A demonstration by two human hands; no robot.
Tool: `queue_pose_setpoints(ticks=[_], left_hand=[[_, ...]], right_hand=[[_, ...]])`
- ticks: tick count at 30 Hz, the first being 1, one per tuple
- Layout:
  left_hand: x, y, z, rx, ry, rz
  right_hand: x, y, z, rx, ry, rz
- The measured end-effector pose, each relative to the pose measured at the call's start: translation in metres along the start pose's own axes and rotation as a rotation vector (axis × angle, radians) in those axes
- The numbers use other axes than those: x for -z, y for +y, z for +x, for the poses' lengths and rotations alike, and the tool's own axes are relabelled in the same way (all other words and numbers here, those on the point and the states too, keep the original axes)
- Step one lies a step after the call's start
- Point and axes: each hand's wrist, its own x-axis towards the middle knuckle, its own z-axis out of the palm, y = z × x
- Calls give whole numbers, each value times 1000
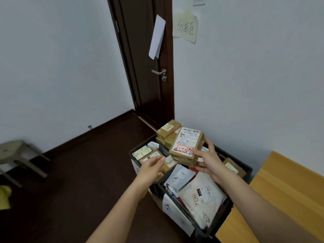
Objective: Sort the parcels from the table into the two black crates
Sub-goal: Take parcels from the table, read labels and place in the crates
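Two crates sit side by side on the floor, the far crate (138, 151) behind the near crate (217, 223), both filled with parcels. A table (280, 199) stands to their right, a stool (12, 153) far left, a door (145, 58) behind.

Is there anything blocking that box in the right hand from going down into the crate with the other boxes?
Nothing solid bars it, but the far crate is heaped. The brown box, gripped by the right hand, hangs over stacked cardboard parcels, so it would land on top of them.
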Motion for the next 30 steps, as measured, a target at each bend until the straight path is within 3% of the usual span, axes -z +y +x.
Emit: queue_pose_setpoints(ticks=[6,15,30], left_hand=[[40,21,79,3,24,48],[77,68,218,62,-66,171],[69,49,363,256,-334,206]], right_hand=[[-42,-9,86,-38,-10,47],[-94,-36,203,-133,-115,36],[-91,-8,270,-364,-62,-19]])
